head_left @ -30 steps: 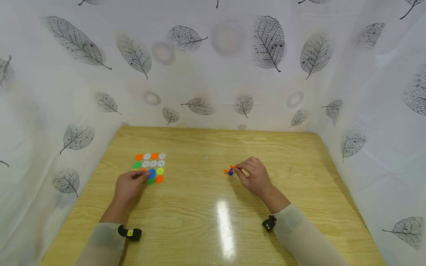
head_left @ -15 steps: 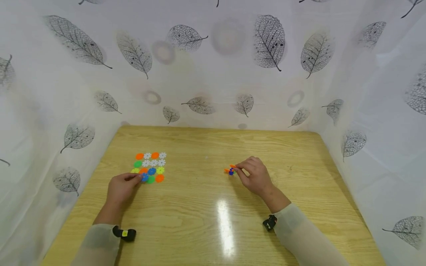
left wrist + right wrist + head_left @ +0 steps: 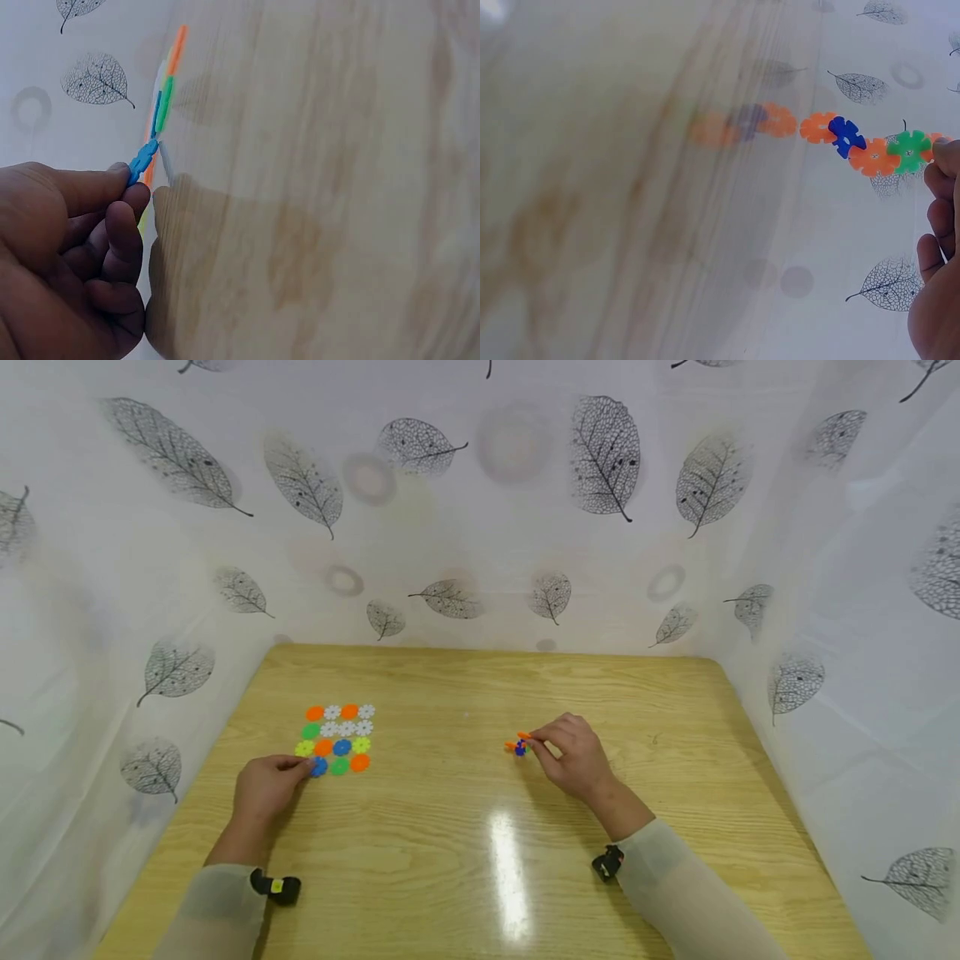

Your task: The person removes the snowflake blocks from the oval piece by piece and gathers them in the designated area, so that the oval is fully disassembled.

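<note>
In the head view, my left hand [image 3: 266, 787] pinches a blue flower-shaped plastic disc [image 3: 320, 767] between thumb and finger, at the near left corner of a block of laid-out discs. The left wrist view shows this blue disc [image 3: 144, 160] tilted, its far edge close to the table; whether it touches is unclear. My right hand [image 3: 573, 758] pinches the end of a small joined chain of flower discs [image 3: 521, 748] right of the table's middle. Orange, blue and green discs, slotted together, make up this chain [image 3: 875, 157] in the right wrist view. My fingers partly cover its end disc.
Rows of flat discs lie at the table's left: an orange disc [image 3: 315, 713], white discs [image 3: 347, 729], a green disc [image 3: 311, 731], a yellow disc [image 3: 362, 745] and others. A leaf-print sheet [image 3: 480, 527] surrounds the wooden table [image 3: 435, 827] behind and at the sides.
My left hand has moved left and slightly towards me with the blue disc, from over the block's near middle to its near left corner. My right hand and the chain have stayed put.
</note>
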The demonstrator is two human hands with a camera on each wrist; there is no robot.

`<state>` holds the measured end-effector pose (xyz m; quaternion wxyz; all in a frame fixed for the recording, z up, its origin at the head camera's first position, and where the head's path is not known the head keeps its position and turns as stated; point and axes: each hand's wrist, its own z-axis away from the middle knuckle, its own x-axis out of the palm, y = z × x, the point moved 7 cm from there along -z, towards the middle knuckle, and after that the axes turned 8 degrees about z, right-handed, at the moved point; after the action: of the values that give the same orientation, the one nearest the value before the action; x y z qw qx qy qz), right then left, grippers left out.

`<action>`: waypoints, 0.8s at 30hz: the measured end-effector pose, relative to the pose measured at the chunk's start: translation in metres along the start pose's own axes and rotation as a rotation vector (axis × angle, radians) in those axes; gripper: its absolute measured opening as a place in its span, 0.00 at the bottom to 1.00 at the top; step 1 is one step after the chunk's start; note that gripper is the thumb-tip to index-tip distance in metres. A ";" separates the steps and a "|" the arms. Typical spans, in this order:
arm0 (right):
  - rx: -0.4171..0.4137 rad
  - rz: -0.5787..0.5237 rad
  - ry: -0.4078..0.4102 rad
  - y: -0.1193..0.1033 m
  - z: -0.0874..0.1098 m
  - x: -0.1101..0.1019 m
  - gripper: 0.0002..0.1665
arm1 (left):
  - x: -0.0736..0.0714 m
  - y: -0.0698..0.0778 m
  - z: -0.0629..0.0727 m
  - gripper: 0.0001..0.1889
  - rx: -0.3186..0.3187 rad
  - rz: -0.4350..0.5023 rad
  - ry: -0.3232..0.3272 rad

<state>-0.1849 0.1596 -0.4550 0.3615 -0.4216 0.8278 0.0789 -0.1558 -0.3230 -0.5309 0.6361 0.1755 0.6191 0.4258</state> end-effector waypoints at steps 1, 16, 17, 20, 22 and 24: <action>-0.003 0.001 0.003 -0.001 0.000 0.000 0.07 | -0.001 0.000 0.000 0.28 0.004 -0.007 -0.005; 0.000 0.008 0.004 0.000 0.001 0.000 0.07 | 0.000 0.004 -0.005 0.26 0.053 -0.086 -0.037; 0.001 0.008 0.002 0.000 0.001 0.000 0.07 | 0.000 0.004 -0.005 0.26 0.051 -0.086 -0.037; 0.004 0.009 -0.002 0.000 0.001 0.000 0.07 | 0.000 0.005 -0.006 0.27 0.044 -0.087 -0.038; 0.003 0.008 0.000 0.000 0.001 0.000 0.07 | 0.000 0.005 -0.006 0.27 0.041 -0.086 -0.037; 0.002 0.007 0.003 0.000 0.000 -0.001 0.07 | 0.000 0.005 -0.005 0.27 0.043 -0.086 -0.035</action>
<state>-0.1846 0.1604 -0.4547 0.3602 -0.4185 0.8300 0.0787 -0.1625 -0.3218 -0.5281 0.6606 0.1700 0.6239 0.3815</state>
